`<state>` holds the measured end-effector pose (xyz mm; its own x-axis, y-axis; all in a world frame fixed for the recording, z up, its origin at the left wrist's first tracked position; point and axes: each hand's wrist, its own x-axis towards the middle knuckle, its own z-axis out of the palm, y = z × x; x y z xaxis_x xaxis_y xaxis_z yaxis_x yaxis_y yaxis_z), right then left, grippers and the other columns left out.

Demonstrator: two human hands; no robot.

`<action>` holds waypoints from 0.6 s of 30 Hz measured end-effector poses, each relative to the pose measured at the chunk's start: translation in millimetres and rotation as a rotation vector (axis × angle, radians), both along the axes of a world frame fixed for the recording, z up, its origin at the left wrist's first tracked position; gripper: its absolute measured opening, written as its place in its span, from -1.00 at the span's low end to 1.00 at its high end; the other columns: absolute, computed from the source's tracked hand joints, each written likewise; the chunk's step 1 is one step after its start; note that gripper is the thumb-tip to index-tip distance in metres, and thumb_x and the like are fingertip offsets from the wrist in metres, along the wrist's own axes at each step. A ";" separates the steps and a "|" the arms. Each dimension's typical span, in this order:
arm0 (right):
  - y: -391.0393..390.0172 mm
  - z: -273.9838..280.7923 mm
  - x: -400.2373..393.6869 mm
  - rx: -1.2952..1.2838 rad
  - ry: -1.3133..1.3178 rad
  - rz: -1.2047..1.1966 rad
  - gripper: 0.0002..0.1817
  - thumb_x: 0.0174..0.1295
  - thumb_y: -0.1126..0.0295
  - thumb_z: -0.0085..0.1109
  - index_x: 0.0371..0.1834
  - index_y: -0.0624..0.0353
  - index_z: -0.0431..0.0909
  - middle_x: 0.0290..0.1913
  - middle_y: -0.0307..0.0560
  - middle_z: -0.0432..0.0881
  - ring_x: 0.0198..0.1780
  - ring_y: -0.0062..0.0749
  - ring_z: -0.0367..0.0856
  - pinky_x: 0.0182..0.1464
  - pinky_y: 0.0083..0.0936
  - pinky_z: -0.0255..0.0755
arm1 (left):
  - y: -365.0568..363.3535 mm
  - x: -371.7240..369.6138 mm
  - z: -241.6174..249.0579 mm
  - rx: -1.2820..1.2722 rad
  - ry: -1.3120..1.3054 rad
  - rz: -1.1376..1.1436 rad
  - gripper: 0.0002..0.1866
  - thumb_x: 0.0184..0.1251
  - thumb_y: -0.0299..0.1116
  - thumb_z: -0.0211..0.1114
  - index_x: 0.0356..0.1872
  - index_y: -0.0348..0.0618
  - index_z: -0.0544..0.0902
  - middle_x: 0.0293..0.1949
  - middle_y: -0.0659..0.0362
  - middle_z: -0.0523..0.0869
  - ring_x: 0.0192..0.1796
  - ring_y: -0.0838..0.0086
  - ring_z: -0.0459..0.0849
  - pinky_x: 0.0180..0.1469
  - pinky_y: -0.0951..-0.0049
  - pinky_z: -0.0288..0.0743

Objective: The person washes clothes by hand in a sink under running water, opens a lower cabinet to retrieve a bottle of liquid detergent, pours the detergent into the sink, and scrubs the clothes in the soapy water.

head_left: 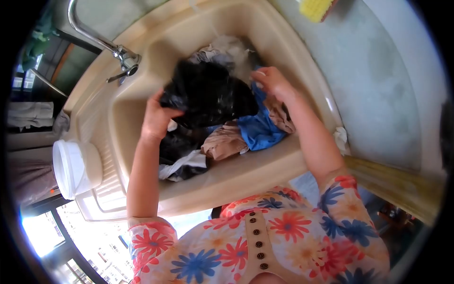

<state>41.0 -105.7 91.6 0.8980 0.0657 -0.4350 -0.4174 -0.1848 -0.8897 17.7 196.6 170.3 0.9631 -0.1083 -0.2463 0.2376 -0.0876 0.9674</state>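
A beige sink basin (302, 163) holds a heap of wet laundry. Over the heap, a black cloth (208, 92), blurred in places, bulges up and looks like a garment. My left hand (156, 118) grips its left edge, thumb laid along the cloth. At the right side of the heap is my right hand (274, 83), fingers curled together near the black cloth; what is between them I cannot make out. Below lie a blue cloth (262, 128), a brown cloth (224, 141) and a black-and-white piece (187, 165). Pale grey laundry (224, 52) rests behind the black one.
A chrome faucet (126, 61) rises at the basin's left back corner. On the ribbed drainboard (111, 177) stands a white plastic bucket (71, 168). A yellow sponge or brush (317, 9) lies on the pale counter (373, 80), and a small white crumpled thing (340, 138) sits by the sink's right edge.
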 end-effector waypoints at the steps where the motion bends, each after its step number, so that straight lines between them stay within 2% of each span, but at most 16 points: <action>1: -0.8 -0.2 0.0 0.046 -0.001 0.005 -0.70 0.22 0.22 0.05 -0.37 0.29 0.53 -0.69 -0.30 0.35 -0.73 -0.67 0.21 -0.72 -0.62 0.02 | 25.7 2.1 -44.0 0.378 -0.125 -0.174 -0.52 -0.28 -0.71 0.20 -0.14 -0.24 0.55 -0.32 0.12 0.67 -0.23 0.31 0.64 -0.12 0.37 0.50; 2: -2.2 -0.9 0.4 0.092 -0.004 0.009 -0.70 0.23 0.22 0.04 -0.38 0.28 0.53 -0.69 -0.30 0.34 -0.73 -0.68 0.20 -0.72 -0.63 0.02 | 42.6 4.8 -72.1 0.756 -0.254 -0.347 -0.55 -0.24 -0.65 0.21 -0.16 -0.21 0.55 -0.34 0.14 0.67 -0.24 0.30 0.64 -0.13 0.35 0.49; 5: -3.4 0.9 3.8 0.091 -0.028 0.002 -0.70 0.23 0.22 0.04 -0.37 0.28 0.54 -0.69 -0.30 0.34 -0.73 -0.68 0.19 -0.72 -0.64 0.01 | 37.2 6.4 -64.2 1.300 0.022 -0.876 -0.55 -0.16 -0.51 0.28 -0.09 -0.11 0.55 -0.19 0.07 0.64 -0.12 0.23 0.59 -0.06 0.27 0.45; 8: -6.0 -13.8 6.5 0.089 -0.037 -0.008 -0.70 0.23 0.22 0.05 -0.35 0.29 0.56 -0.68 -0.32 0.34 -0.70 -0.69 0.19 -0.71 -0.62 0.02 | -26.0 8.1 -45.5 1.109 -0.535 -0.572 -0.58 -0.09 -0.37 0.32 -0.08 0.03 0.56 -0.02 0.03 0.55 0.00 0.12 0.51 0.01 0.17 0.38; 10: -6.1 -16.5 7.3 0.074 -0.049 -0.020 -0.70 0.22 0.22 0.06 -0.35 0.29 0.56 -0.68 -0.33 0.34 -0.69 -0.70 0.20 -0.71 -0.61 0.03 | -71.6 4.4 -88.2 0.886 -0.778 -0.589 -0.63 0.02 -0.20 0.26 -0.07 0.09 0.56 0.10 0.09 0.47 0.04 0.15 0.48 0.03 0.21 0.38; 12: -6.0 -6.9 2.9 0.073 -0.061 -0.050 -0.70 0.21 0.21 0.07 -0.35 0.29 0.57 -0.70 -0.33 0.33 -0.70 -0.70 0.19 -0.71 -0.61 0.04 | -101.9 -26.2 -119.6 1.397 -0.861 -0.807 -0.67 0.11 -0.06 0.14 -0.14 0.08 0.61 0.00 0.10 0.56 0.06 0.21 0.48 -0.02 0.21 0.41; 15: -9.9 -6.9 2.0 0.022 -0.087 -0.044 -0.68 0.19 0.21 0.09 -0.35 0.31 0.57 -0.69 -0.30 0.37 -0.69 -0.68 0.23 -0.68 -0.59 0.10 | -122.7 3.6 -158.0 1.364 -0.210 -0.954 -0.64 0.17 -0.06 0.03 -0.16 0.02 0.65 -0.07 0.14 0.61 0.16 0.28 0.41 -0.03 0.20 0.41; 17: -11.8 -25.3 7.3 -0.089 -0.183 -0.053 -0.66 0.17 0.21 0.10 -0.32 0.35 0.57 -0.67 -0.23 0.45 -0.66 -0.63 0.31 -0.63 -0.57 0.19 | -131.0 18.3 -190.0 1.390 -0.127 -0.857 -0.72 0.14 -0.14 0.06 -0.26 0.04 0.68 -0.17 0.14 0.66 0.12 0.27 0.47 -0.10 0.13 0.43; 18: -11.7 -22.0 8.0 -0.094 -0.184 -0.053 -0.65 0.16 0.21 0.10 -0.31 0.36 0.57 -0.65 -0.20 0.46 -0.65 -0.62 0.32 -0.62 -0.56 0.21 | -133.6 22.1 -191.1 1.408 -0.087 -0.814 -0.75 0.12 -0.18 0.08 -0.31 0.04 0.69 -0.22 0.13 0.68 0.09 0.27 0.49 -0.13 0.10 0.44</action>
